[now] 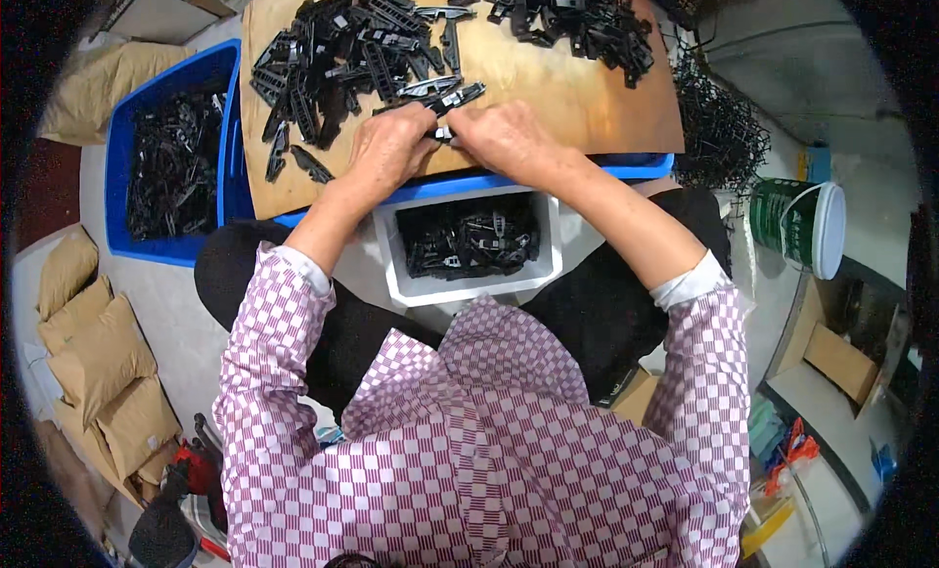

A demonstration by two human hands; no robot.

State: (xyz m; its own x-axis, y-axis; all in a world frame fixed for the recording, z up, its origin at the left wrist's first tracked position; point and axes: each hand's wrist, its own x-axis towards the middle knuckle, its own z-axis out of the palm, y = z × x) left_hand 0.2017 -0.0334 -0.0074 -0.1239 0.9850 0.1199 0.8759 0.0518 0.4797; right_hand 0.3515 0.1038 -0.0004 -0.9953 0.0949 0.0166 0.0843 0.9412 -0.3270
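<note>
Near the front edge of a wooden board (pixel 548 104), my two hands meet at a black plastic part (pixel 460 98). My left hand (pixel 394 143) is closed on it, with thumb and fingers pinched together. From the other side my right hand (pixel 504 138) pinches it too, knuckles up. The fingers hide most of the part; a small white or shiny spot shows between them. Just beyond lies a large heap of long black plastic parts (pixel 337 65). A few loose parts (pixel 311 163) lie left of my left hand.
Another heap of smaller black parts (pixel 587 30) is at the board's far right. Below the board's front edge stands a white box (pixel 393 250) holding black parts. A blue bin (pixel 115 196) of parts is at left, brown sacks (pixel 112 358) nearer, a white-green bucket (pixel 782 216) right.
</note>
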